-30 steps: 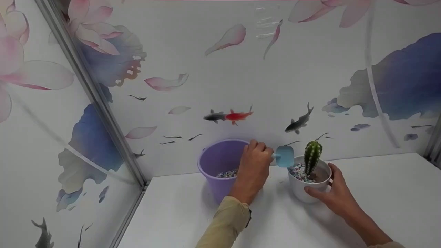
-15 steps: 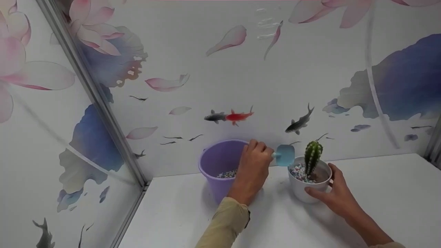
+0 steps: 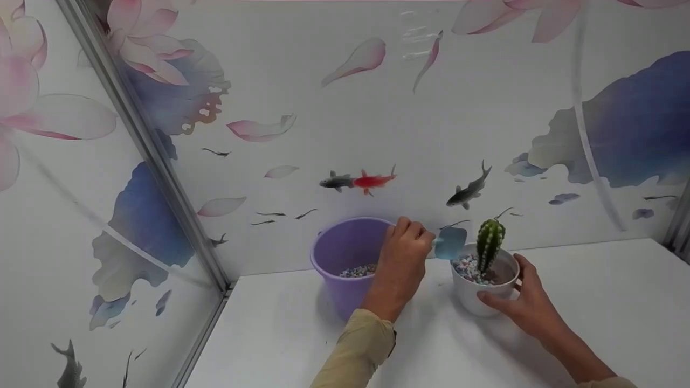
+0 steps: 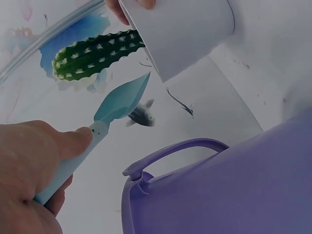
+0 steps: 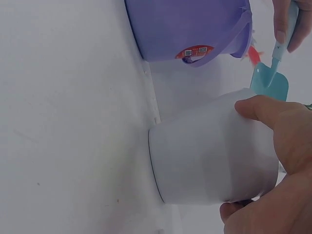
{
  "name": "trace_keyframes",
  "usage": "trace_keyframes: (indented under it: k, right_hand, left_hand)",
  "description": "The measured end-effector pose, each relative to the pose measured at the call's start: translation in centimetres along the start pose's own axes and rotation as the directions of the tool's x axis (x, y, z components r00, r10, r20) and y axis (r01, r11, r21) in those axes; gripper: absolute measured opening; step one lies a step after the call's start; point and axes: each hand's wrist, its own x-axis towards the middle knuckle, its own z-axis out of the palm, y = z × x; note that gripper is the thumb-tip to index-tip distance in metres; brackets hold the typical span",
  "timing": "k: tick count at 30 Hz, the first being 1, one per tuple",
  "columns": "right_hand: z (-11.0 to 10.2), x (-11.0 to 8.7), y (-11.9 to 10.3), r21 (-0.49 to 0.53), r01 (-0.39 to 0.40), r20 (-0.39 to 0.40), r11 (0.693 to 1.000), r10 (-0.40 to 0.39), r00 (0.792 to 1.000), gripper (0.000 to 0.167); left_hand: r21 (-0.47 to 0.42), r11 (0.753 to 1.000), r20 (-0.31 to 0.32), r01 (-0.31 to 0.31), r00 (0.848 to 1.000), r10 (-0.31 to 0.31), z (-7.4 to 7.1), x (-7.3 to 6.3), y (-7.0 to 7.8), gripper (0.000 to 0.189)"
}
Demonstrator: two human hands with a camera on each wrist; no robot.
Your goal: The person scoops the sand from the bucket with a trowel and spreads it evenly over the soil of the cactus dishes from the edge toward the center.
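Observation:
My left hand (image 3: 403, 264) grips the handle of a small light-blue toy shovel (image 4: 122, 100). In the head view the shovel's blade is just left of the white pot's rim, tilted. The white flowerpot (image 5: 209, 151) stands on the table with a green cactus (image 3: 490, 242) upright in it. Small multicoloured pebbles (image 3: 470, 269) lie in the pot on its left side. My right hand (image 3: 531, 302) holds the pot from the right, thumb at the front and fingers behind. Left of the pot a purple bucket (image 3: 345, 293) holds more pebbles (image 3: 358, 271), partly hidden behind my left hand.
The white table (image 3: 259, 345) meets a printed back wall (image 3: 345, 118) close behind the bucket and pot. A metal frame strip (image 3: 145, 145) runs along the left corner. The bucket's purple handle (image 4: 180, 148) hangs on the side facing the pot.
My left hand and the shovel have shifted slightly right, and the blade has turned, now tilted nearer the pot rim. My right hand, pot and bucket look unmoved.

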Motion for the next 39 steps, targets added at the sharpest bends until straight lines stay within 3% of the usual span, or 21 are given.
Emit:
trace_keyframes:
  k: [6,10,14,17,20,24,26,28,31,39]
  right_hand:
    - [-0.1,0.1,-0.3,-0.015,-0.022,-0.001,1.0,0.022,1.0,0.137]
    - [-0.5,-0.1,-0.7,-0.036,-0.029,-0.028,0.999,0.028,0.999,0.138]
    - [-1.3,-0.5,-1.6,-0.025,0.004,-0.099,1.0,-0.006,0.995,0.136]
    - [-1.8,-1.0,-2.6,0.012,0.038,-0.195,0.999,-0.035,0.98,0.123]
    - [-1.6,-1.7,-3.8,0.038,0.073,-0.351,0.997,-0.055,0.935,0.093]
    - [-0.6,-2.5,-5.4,0.054,0.171,-0.561,0.984,-0.112,0.82,0.045]
    - [0.0,-2.9,-6.1,0.048,0.241,-0.621,0.969,-0.16,0.767,0.031]
    - [0.6,-3.3,-6.8,0.031,0.296,-0.639,0.955,-0.209,0.74,0.024]
    - [1.5,-3.8,-7.6,0.03,0.364,-0.611,0.931,-0.271,0.744,0.019]
    - [4.2,-4.4,-7.9,0.057,0.446,-0.424,0.893,-0.383,0.821,0.021]
  left_hand:
    - [-0.015,0.999,-0.029,0.035,0.999,-0.035,-0.3,-0.2,-1.0,0.015]
    - [-0.073,0.995,-0.038,0.067,0.997,-0.07,-0.7,-0.5,-2.0,0.014]
    - [-0.192,0.974,-0.016,0.122,0.992,-0.127,-1.2,-0.8,-2.9,0.015]
    - [-0.272,0.949,0.0,0.159,0.986,-0.165,-1.5,-0.9,-3.4,0.014]
    - [-0.311,0.933,0.002,0.179,0.982,-0.188,-1.7,-1.0,-4.0,0.014]
    - [-0.366,0.909,-0.009,0.198,0.976,-0.217,-1.9,-1.5,-4.9,0.014]
    - [-0.396,0.896,-0.018,0.201,0.974,-0.226,-2.0,-1.7,-5.5,0.014]
    - [-0.421,0.885,-0.025,0.2,0.972,-0.232,-2.2,-2.0,-6.0,0.014]
    - [-0.444,0.869,-0.014,0.219,0.968,-0.251,-2.5,-2.5,-6.9,0.015]
    - [-0.483,0.829,0.021,0.281,0.951,-0.31,-3.0,-4.1,-8.9,0.018]
